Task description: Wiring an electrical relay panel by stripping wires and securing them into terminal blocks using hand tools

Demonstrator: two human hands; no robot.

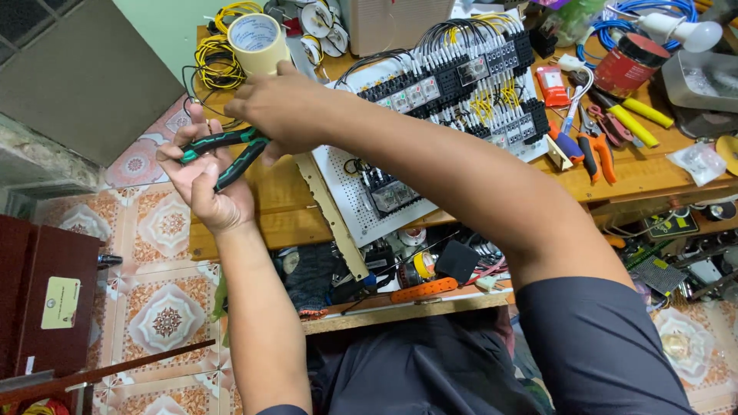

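Head view, looking down over your crossed forearms at a cluttered wooden bench (661,173). Landmark: the white perforated wiring panel (430,115), loaded with black relay blocks and yellow and black wires.

Your left hand (206,178) sits left of the panel, past the bench's left end and over the tiled floor (165,230). Palm up, fingers curled around the green-and-black handles of a pair of pliers (224,152); the handles stand slightly apart. The pliers' head is hidden under your other hand.

Your right hand (278,110) has its arm crossing in front of the panel and rests just left of it, touching the pliers' head end. Fingers bunched together, pinching at something there; what they pinch cannot be told, though thin black wire (188,88) loops close by.

Just above that hand, left of the panel's top corner: a roll of beige tape (257,42), with a coil of yellow wire (217,61) beside it.

Right of the panel: orange-handled cutters (598,154), yellow-handled pliers (638,119), a red tin (630,63), a white bulb (696,34).

Below the panel, a lower shelf (407,311) crammed with small parts.
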